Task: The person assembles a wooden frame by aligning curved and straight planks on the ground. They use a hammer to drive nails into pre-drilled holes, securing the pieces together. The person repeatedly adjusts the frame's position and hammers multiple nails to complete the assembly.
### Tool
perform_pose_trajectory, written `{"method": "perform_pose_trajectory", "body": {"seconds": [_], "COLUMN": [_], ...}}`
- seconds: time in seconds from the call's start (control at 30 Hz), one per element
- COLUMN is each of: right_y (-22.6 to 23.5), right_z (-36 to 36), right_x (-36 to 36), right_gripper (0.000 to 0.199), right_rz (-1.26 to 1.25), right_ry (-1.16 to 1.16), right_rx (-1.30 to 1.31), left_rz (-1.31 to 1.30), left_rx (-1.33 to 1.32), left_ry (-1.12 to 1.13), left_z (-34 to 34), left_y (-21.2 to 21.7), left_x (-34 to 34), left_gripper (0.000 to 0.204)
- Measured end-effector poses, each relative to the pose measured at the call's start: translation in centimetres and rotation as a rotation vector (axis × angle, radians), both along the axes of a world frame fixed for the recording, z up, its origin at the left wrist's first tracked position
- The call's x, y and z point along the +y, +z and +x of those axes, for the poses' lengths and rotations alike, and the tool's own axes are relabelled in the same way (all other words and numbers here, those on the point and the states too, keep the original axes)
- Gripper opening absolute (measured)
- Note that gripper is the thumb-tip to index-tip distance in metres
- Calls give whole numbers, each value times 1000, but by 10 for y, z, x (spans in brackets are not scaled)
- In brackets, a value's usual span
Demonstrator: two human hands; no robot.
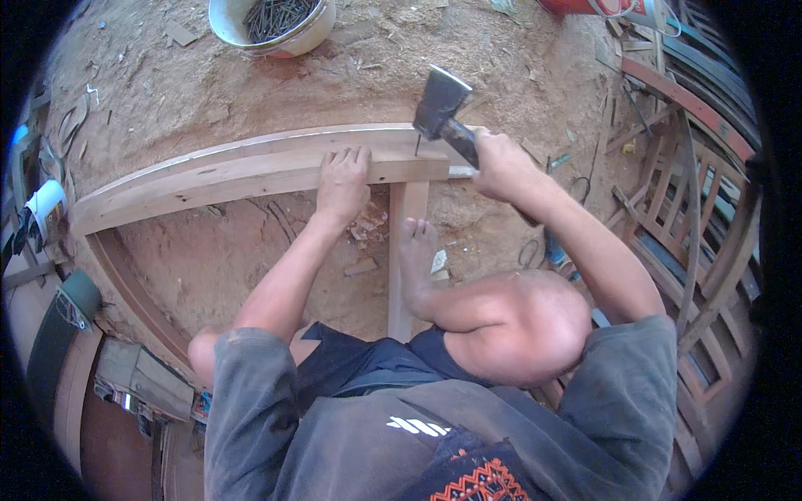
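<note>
At the far edge of the dirt floor (209, 250) I see a pale round bowl (313, 32), and it is filled with dark nails (276, 15) heaped loosely inside. A red container (576, 5) shows at the far right corner, cut off by the picture's rim, so I cannot tell what it holds.

My left hand (342, 184) lies flat, palm down and fingers spread, on the long wooden plank (225, 171) that runs across the floor from the left side to the middle; its grip is open and merely presses on the wood. The left forearm stretches straight forward from the lower edge.

My right hand (499, 163) has its grip closed around the handle of a hatchet (441, 104), whose dark head is raised just above the plank's right end, tilted toward the left. A single nail (418, 144) stands upright in the plank there, right beneath the hatchet head. The right arm is bent at the elbow and comes in from the right.

A bare foot (415, 250) rests on an upright wooden piece (403, 250) that meets the plank from the near side. Stacked wooden frames (693, 217) lie along the right edge.
</note>
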State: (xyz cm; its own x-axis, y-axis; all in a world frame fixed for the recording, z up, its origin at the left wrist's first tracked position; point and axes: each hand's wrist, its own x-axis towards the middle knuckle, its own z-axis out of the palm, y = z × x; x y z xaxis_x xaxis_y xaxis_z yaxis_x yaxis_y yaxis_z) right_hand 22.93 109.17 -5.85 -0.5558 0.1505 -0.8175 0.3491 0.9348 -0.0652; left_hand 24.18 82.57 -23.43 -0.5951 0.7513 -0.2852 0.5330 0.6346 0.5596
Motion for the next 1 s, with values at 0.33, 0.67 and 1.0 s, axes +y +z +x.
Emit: {"method": "perform_pose_trajectory", "body": {"seconds": [0.33,0.67,1.0], "right_y": [-12,31,-10], "right_z": [-13,-45,12], "right_x": [72,101,6], "right_gripper": [42,34,23], "right_rz": [82,-8,-33], "right_ry": [-160,132,325], "right_rx": [328,706,452], "left_rz": [-7,-19,66], "left_rx": [-8,18,-13], "left_ry": [20,-1,36], "left_z": [4,3,2], "left_y": [-4,-2,-6], "left_x": [-1,1,-3], "left_gripper": [45,43,42]}}
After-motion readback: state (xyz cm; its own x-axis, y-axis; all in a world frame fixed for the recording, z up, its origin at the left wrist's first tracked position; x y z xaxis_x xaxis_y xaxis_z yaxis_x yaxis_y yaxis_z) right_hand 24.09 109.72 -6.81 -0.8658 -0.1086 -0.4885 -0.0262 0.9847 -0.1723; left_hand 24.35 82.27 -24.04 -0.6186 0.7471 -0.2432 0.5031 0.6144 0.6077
